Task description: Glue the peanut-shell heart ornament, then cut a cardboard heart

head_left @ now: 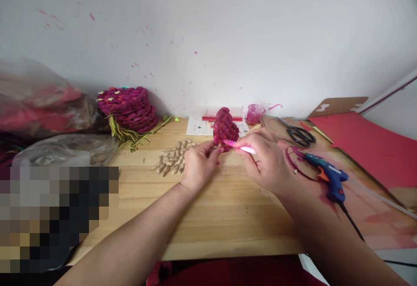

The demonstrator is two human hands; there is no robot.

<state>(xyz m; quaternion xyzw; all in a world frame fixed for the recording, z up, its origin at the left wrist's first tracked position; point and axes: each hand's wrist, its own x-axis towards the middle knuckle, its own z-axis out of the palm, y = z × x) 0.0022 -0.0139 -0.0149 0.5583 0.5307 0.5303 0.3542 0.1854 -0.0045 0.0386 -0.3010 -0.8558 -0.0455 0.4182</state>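
Tilted upright above the table is a craft piece covered in magenta-painted peanuts (pixel 224 125). My left hand (pixel 200 164) pinches its lower left edge between thumb and fingers. In my right hand (pixel 269 162) is a paintbrush (pixel 247 149) with a white handle. Its pink tip touches the lower part of the craft piece. Unpainted peanuts (pixel 171 158) lie in a loose group just left of my left hand. Behind the piece, a white sheet (pixel 194 125) bears small coloured stars. A clear cup stained with pink paint (pixel 255 113) stands beyond my right hand.
A stack of magenta peanut pieces (pixel 130 108) with yellow-green strings stands at the back left. Plastic bags (pixel 55 103) crowd the left side. On the right lie scissors (pixel 299 135), a blue glue gun (pixel 330 175) with its cord, and red sheets (pixel 371 143). A wall closes off the back.
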